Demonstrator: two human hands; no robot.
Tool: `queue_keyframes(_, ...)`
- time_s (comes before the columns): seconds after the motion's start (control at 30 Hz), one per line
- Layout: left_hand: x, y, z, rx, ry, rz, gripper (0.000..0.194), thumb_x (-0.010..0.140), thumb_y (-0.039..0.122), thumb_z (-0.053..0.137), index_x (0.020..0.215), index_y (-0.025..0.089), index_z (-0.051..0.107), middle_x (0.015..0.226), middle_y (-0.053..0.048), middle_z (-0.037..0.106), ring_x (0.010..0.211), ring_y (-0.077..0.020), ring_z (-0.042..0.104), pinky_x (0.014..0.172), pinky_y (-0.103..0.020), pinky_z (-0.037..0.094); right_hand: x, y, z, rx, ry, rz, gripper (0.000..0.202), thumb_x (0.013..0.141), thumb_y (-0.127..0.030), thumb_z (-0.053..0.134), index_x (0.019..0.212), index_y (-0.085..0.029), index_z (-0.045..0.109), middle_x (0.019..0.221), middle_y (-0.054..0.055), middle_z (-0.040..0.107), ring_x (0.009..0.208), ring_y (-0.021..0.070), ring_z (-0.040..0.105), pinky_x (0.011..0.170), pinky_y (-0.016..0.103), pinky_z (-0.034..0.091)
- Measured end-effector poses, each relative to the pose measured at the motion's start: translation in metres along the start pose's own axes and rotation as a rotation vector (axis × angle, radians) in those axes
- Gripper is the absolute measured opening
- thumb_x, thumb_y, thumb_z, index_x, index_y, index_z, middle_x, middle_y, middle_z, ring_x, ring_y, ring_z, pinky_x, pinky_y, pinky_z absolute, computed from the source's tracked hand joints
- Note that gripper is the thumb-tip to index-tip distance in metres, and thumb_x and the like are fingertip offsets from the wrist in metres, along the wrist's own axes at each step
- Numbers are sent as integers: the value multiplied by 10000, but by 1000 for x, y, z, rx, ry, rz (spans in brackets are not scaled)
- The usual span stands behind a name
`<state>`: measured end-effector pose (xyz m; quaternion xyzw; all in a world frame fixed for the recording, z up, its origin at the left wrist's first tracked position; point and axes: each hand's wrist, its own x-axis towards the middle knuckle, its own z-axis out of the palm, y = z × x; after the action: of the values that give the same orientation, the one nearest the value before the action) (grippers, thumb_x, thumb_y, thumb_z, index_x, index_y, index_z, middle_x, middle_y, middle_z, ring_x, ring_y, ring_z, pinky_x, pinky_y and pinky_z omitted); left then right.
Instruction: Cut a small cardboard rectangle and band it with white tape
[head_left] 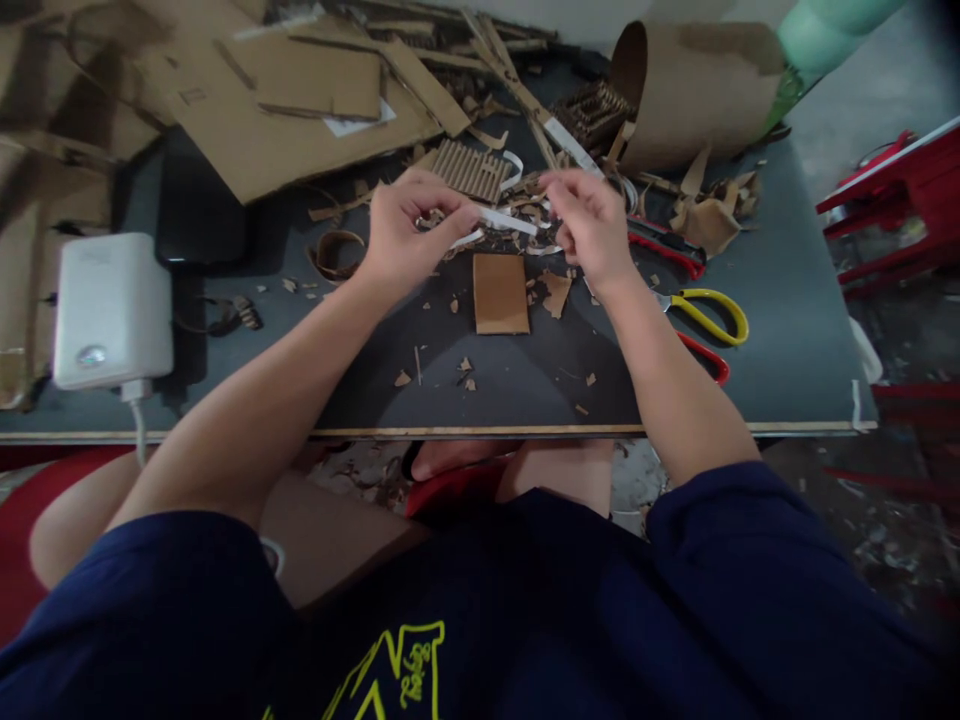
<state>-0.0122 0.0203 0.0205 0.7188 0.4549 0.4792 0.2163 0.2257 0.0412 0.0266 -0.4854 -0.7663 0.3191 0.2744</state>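
My left hand [416, 228] is closed, its thumb and finger pinching one end of a narrow white strip [511, 221], perhaps tape or paper. The strip's free end points toward my right hand [590, 222], which is closed with curled fingers a short gap away. Whatever those fingers hold, if anything, is too small to make out. Below and between both hands, a small square of brown cardboard [501, 293] lies flat on the dark table [540, 390]. Just beyond the hands rests a ridged cardboard piece [471, 172].
Scissors with yellow and red handles [709, 315] and a red cutter [664, 245] lie at right. A cardboard tube [697, 95] is behind them. Large cardboard sheets [300, 130] fill the back left. A white power bank [112, 310] with a cable stands at left. Scraps are scattered about.
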Motion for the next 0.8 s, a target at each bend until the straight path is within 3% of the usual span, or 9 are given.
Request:
queue_keyframes(0.1,2,-6,-2,73,-77,-70,433,863,706,591,872,311,767,909,21,763,875,-200,602,857,-441,501,-2,-1,6,31,100,-4,786,791,-893,299,884,-215,686,714,17,597,623,116,580,621,311,495)
queue_keyframes(0.2,4,-6,-2,93,-153,-121,465,898,707,504,910,316,755,889,38,768,810,-188,593,762,-425,489,-3,-2,12,32,118,-23,721,770,-871,403,844,-211,682,674,11,591,613,126,569,634,331,498)
queue_keyframes(0.37,3,4,2,75,-136,-146,409,872,530,504,633,235,655,850,-40,774,787,-190,654,737,-375,509,0,3,15,-54,173,-1,654,847,-808,399,889,-214,669,696,14,612,647,142,598,677,341,515)
queue_keyframes(0.53,3,1,-4,563,-37,-163,432,908,517,446,807,225,747,794,-82,705,936,-269,604,897,-478,455,-3,5,18,-114,270,9,592,918,-743,397,860,-212,653,727,24,634,716,164,650,778,357,539)
queue_keyframes(0.7,9,-4,-20,606,-383,103,450,894,678,377,1114,475,713,870,22,702,976,-252,523,938,-524,427,-8,0,24,-46,164,62,494,926,-660,515,793,-207,660,623,3,577,645,169,636,725,351,538)
queue_keyframes(0.8,11,-12,-22,507,-458,181,570,797,805,464,1106,409,733,860,-1,706,978,-252,543,963,-501,440,-8,-3,28,-29,152,88,345,931,-448,616,689,-202,622,559,-11,519,604,158,594,690,342,522)
